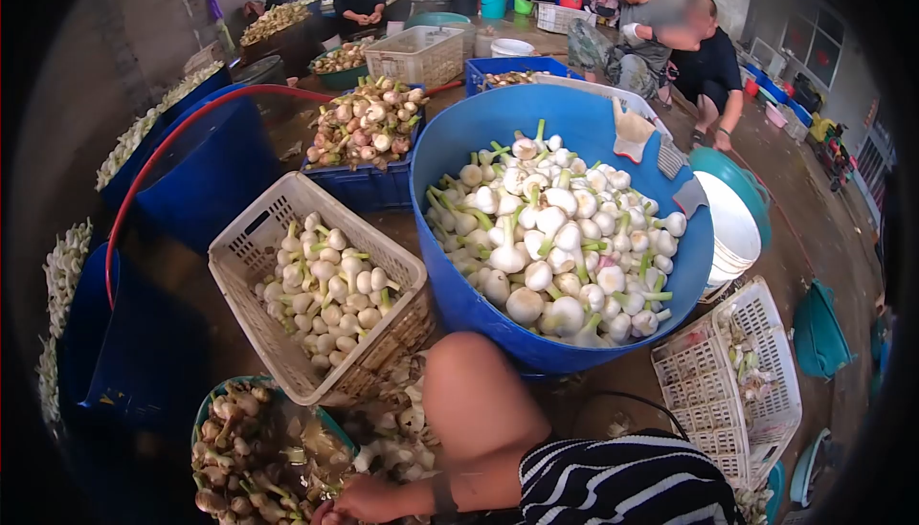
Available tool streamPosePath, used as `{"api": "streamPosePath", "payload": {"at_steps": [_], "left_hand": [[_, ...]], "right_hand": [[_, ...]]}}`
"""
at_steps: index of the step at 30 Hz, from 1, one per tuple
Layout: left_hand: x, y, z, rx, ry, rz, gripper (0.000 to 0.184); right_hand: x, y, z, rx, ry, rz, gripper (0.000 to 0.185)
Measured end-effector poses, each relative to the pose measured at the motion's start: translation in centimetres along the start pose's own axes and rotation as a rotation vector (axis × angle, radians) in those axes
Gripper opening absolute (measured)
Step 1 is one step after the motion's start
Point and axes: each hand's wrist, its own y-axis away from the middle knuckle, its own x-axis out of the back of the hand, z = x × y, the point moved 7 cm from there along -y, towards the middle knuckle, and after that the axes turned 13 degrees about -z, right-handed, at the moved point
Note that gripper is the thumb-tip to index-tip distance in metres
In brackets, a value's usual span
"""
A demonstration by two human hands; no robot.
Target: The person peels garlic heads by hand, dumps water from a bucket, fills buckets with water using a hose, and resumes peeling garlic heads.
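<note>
Where the hands meet: I read the right hand (pixel 371 499) beside what look like fingertips of the left hand (pixel 325 515), low at the frame edge. The two are close together; whether they grip anything, I cannot tell.
Green basin: its rim (pixel 333 425) lies just beside the hands, and the untrimmed garlic (pixel 235 444) fills its near side, a placement I judge to suit a short reach.
Bent knee: the bare knee (pixel 479 386) rises between the hands and the large tub, leaving the forearm a low path around it.
White crate: set just beyond the basin, the slotted crate (pixel 388 357) holds paler bulbs (pixel 325 286). Its high walls, I judge, keep them from rolling out.
Blue tub: the round tub (pixel 459 300) stands beside the crate, loaded with white bulbs (pixel 565 228) on short green stems; its depth suits bulk.
Gloves: one glove (pixel 632 133) hangs over the tub rim, probably to stay off the wet floor (pixel 613 401).
Blue crate: farther out, the low crate (pixel 359 185) carries a heap of browner garlic (pixel 369 123).
Co-workers: two people (pixel 637 22) crouch beyond the tub, well apart from my hands.
</note>
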Motion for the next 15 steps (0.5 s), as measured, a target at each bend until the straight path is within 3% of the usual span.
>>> {"api": "streamPosePath", "payload": {"at_steps": [1,2,3,5,6,7,9,10,11,13,15], "left_hand": [[-0.8,0.7,1.5,-0.09,-0.056,0.07,0.053],[-1.0,1.7,3.1,-0.284,-0.38,0.244,0.053],[-1.3,2.2,3.2,-0.28,-0.374,0.255,0.053],[-2.5,3.6,4.9,-0.366,-0.734,0.285,0.06],[-2.5,3.5,4.7,-0.354,-0.808,0.262,0.073],[-2.8,3.7,4.8,-0.356,-0.808,0.262,0.073],[-2.1,4.0,3.8,-0.249,-0.214,0.288,0.084],[-2.5,4.0,4.3,-0.318,0.001,0.221,0.094],[-2.3,4.0,4.0,-0.215,0.019,0.242,0.094],[-2.0,4.1,4.3,-0.329,-0.187,0.25,0.093],[-2.0,3.9,3.7,-0.374,-0.175,0.206,0.093]], "right_hand": [[0.7,0.1,-0.6,-0.02,0.074,0.004,0.02],[-0.8,-1.1,1.8,0.015,0.176,-0.013,0.019],[0.3,-1.2,3.1,0.016,-0.114,-0.048,0.02],[0.6,0.4,6.9,-0.488,-1.086,-0.07,0.022],[1.3,0.6,6.1,-0.529,-0.976,-0.131,0.026],[0.8,0.1,5.7,-0.529,-0.974,-0.13,0.026],[1.3,-2.1,0.6,0.147,-0.313,-0.217,0.028],[2.4,-0.3,-1.4,-0.007,-0.157,-0.162,0.027],[1.6,-0.1,-1.4,0.034,0.142,-0.125,0.026],[-0.6,-0.8,-1.3,0.121,-0.201,-0.41,0.028],[-1.2,0.0,-1.4,0.048,-0.154,-0.273,0.022]]}}
